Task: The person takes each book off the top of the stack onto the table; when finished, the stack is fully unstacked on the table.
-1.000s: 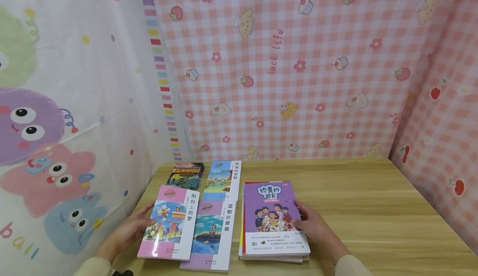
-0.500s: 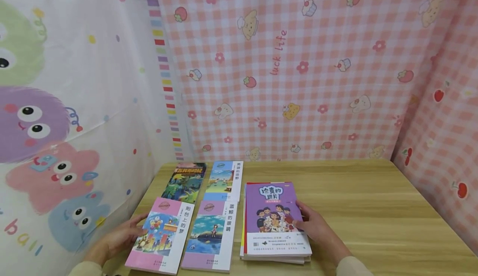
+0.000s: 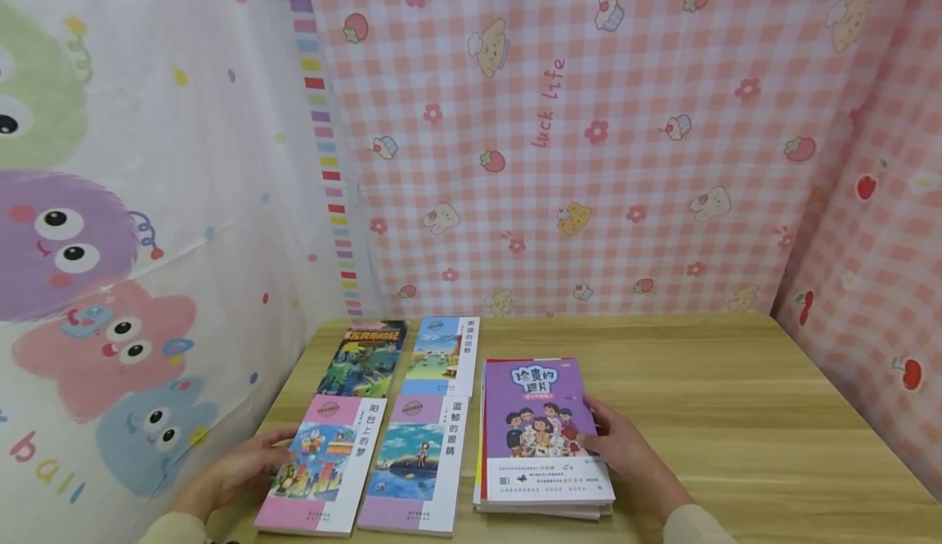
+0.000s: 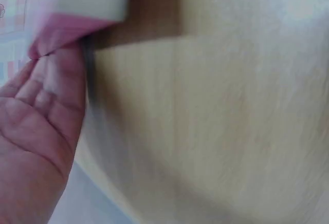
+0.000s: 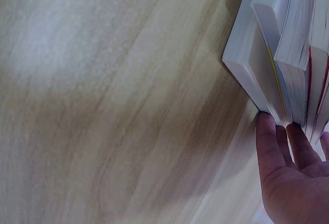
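In the head view my left hand point(image 3: 239, 469) pinches the left edge of a pink-and-white paperback book point(image 3: 318, 470), thumb on its cover. The left wrist view shows fingers at the book's pink corner point(image 4: 77, 26), a shadow on the tabletop beside it. A matching pink book with a whale cover point(image 3: 412, 466) lies just right of it. My right hand point(image 3: 634, 452) rests against the right side of a stack topped by a purple book point(image 3: 540, 429). Seen from the right wrist, extended fingers point(image 5: 267, 136) touch the ends of the stacked books point(image 5: 293, 64).
Behind the pink pair lie a dark green dinosaur-cover book point(image 3: 361, 360) and a blue-and-white book point(image 3: 440, 357). All rest on a wooden table point(image 3: 736, 413). A pink checked curtain point(image 3: 625, 159) hangs behind it, and a white cartoon-print curtain point(image 3: 221, 200) borders the left.
The held pink book has moved from overlapping the whale-cover book to lying beside it, down and left, then slightly right, uncovering more of the dinosaur book. My right hand stays at the stack.
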`<state>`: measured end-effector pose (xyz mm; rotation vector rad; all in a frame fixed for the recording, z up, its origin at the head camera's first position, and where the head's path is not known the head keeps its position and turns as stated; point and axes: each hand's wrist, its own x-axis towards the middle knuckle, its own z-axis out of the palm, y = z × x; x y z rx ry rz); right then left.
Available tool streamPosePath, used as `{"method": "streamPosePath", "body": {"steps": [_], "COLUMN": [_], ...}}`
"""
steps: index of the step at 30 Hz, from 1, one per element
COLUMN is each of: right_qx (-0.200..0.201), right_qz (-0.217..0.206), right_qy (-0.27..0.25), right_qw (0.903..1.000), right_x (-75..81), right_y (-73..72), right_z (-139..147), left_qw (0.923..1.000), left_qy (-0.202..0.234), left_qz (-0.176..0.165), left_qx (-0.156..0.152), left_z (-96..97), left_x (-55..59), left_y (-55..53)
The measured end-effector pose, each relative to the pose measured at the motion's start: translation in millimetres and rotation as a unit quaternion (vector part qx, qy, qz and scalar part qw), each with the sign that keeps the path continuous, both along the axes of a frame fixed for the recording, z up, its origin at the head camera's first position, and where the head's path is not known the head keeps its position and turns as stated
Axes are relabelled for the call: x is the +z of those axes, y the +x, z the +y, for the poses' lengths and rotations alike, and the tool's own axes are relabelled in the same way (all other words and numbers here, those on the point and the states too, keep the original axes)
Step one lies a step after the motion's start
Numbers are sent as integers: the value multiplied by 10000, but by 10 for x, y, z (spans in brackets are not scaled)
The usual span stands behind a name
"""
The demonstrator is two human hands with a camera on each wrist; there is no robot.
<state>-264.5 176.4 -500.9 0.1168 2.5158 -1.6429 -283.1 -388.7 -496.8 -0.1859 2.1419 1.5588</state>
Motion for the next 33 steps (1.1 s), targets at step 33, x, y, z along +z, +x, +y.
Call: {"method": "streamPosePath", "body": {"steps": [33], "right_qx": [11], "right_qz": [89], "right_qy": [-35], "right_qw": [10000], "right_x": [-21], "right_y": [-4], "right_z": [6], "left_qw": [9845], "left_qy": [-1221], "left_qz": [1257], "left_qx": [36], "left_z": [761], "left_x": [308], "left_y": [-198]}}
